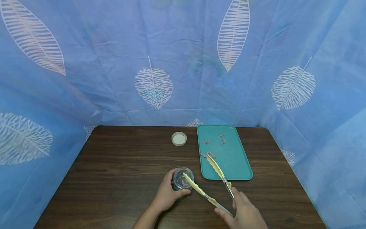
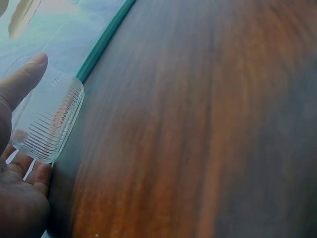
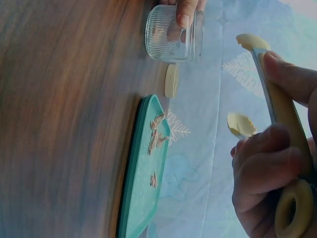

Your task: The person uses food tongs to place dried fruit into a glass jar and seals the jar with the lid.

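My left hand (image 1: 166, 194) grips a clear ribbed jar (image 1: 176, 182) at the table's front middle, fingers and thumb around its side. A few pinkish scraps lie in the jar, which shows close up in the left wrist view (image 2: 59, 116). My right hand (image 1: 244, 210) holds metal tongs with cream-coloured tips (image 1: 216, 168), their arms spread wide. One tip hangs over the jar's mouth and the other over the near left part of the teal tray (image 1: 234, 168). Several thin, pinkish, worm-like pieces (image 1: 212, 155) lie on the tray.
A round pale lid (image 1: 179, 139) lies on the dark wooden table (image 1: 123, 165), behind the jar and left of the tray. Blue cloth (image 1: 183, 86) with white leaf prints hangs along the table's back and sides.
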Action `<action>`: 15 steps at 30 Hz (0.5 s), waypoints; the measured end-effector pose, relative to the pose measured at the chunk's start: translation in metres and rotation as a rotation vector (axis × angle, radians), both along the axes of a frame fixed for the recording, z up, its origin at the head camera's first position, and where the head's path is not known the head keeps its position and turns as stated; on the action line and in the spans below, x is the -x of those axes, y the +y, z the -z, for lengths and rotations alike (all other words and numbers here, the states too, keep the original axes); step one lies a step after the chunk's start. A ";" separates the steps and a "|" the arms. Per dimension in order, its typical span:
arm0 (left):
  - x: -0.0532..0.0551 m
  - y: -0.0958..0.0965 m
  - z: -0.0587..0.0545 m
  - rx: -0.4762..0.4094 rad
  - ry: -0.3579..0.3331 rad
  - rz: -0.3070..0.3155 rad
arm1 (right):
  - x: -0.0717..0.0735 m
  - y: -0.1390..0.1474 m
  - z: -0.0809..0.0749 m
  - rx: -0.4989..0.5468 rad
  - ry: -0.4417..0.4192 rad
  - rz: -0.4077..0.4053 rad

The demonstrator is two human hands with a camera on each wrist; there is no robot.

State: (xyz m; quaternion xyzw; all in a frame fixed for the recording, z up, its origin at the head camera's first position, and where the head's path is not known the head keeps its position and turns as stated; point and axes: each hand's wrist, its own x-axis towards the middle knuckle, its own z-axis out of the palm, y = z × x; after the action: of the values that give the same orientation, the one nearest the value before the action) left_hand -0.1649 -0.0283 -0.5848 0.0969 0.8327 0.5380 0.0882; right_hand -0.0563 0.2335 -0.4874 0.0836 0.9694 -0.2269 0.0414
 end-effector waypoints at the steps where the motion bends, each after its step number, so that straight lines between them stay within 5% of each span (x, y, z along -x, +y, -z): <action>1: 0.000 0.000 -0.001 -0.003 0.001 0.001 | 0.002 0.001 0.000 0.009 -0.015 0.004; 15: -0.002 0.002 0.001 -0.012 0.002 -0.011 | 0.024 0.016 0.012 0.061 -0.103 0.042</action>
State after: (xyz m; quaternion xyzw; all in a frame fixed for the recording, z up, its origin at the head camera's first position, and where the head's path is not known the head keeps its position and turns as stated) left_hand -0.1625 -0.0261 -0.5854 0.0934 0.8301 0.5433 0.0841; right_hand -0.0805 0.2491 -0.4993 0.1140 0.9567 -0.2526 0.0891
